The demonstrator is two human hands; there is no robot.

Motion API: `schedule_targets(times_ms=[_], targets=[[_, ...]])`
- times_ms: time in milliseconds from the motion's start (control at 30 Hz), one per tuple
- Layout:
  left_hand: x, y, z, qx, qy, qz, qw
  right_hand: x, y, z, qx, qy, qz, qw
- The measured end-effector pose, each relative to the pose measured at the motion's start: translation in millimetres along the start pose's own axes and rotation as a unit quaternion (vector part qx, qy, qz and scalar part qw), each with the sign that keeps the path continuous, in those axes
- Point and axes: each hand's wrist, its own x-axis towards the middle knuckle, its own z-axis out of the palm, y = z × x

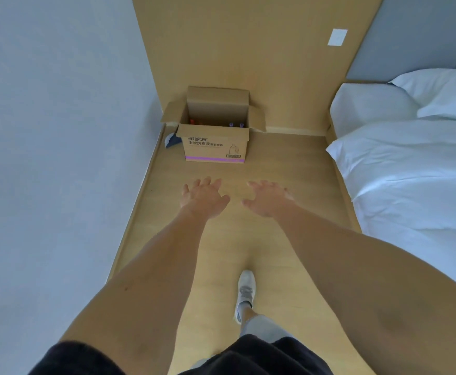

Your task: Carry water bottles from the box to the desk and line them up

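Note:
An open cardboard box [216,146] with printed text and a purple stripe stands on the wooden floor against the far wooden wall. Inside it only the tops of several bottles show: red caps [196,122] at the left, purple caps [236,125] at the right. My left hand [202,197] and my right hand [267,197] are stretched forward side by side above the floor, well short of the box. Both hold nothing, with fingers spread. The desk is not in view.
A bed with white bedding [416,169] fills the right side. A pale wall [59,158] runs along the left. A small dark and white object [172,140] lies left of the box. My foot in a white shoe [244,293] is on the floor strip.

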Motion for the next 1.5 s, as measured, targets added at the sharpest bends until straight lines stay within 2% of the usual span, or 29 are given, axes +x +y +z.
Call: schedule_targets(times_ms=[300, 567, 1033, 1300, 1500], targets=[[178, -22, -53, -0.001, -0.002, -0.029, 1.000, 183, -1, -60, 0.035, -0.025, -0.015, 0.999], [300, -35, -102, -0.028, -0.008, -0.053, 0.998, 303, -10, -129, 0.034, -0.026, -0.031, 0.999], [550, -95, -154, -0.044, -0.013, -0.014, 0.999, 531, -48, -204, 0.026, -0.046, 0.022, 0.998], [695, -135, -191, -0.025, -0.065, 0.029, 0.997, 635, -69, -228, 0.075, -0.083, 0.080, 0.990], [769, -136, -176, -0.012, -0.122, 0.036, 0.992, 702, -65, -221, 0.122, -0.091, 0.118, 0.981]])
